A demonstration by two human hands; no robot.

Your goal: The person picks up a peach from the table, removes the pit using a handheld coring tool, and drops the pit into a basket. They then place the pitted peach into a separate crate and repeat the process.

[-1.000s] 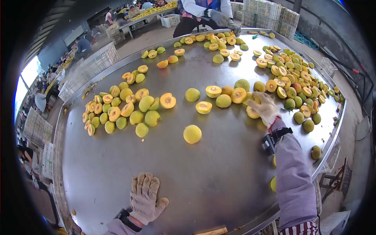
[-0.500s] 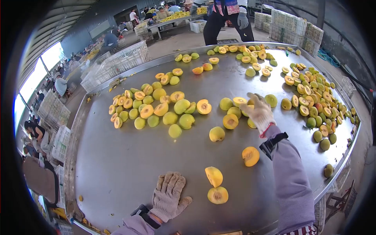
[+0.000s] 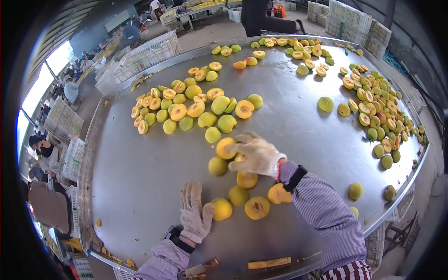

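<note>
Halved yellow peaches with green-yellow skins lie on a metal table [image 3: 154, 186]. My right hand [image 3: 256, 154], in a pale knitted glove, reaches over a small group of halves near the middle. Its slightly blurred fingers are spread against a peach half [image 3: 226, 148], and another half is partly hidden beneath them. My left hand [image 3: 195, 212], also gloved, rests on the metal with fingers stretched out. Its thumb side is next to a peach half [image 3: 221, 209]. A cut-side-up half [image 3: 257, 207] lies to the right of that one.
One heap of peach halves [image 3: 186, 109] lies at the left back, a larger heap [image 3: 378, 109] along the right edge. A narrow wooden piece [image 3: 269, 263] lies at the front edge. Plastic crates [image 3: 151, 53] stand beyond the table. A person in black [image 3: 254, 18] is behind it.
My right hand has moved left and nearer, and several peach halves have shifted toward my left hand. My left hand has moved slightly forward. The person opposite has turned or stepped.
</note>
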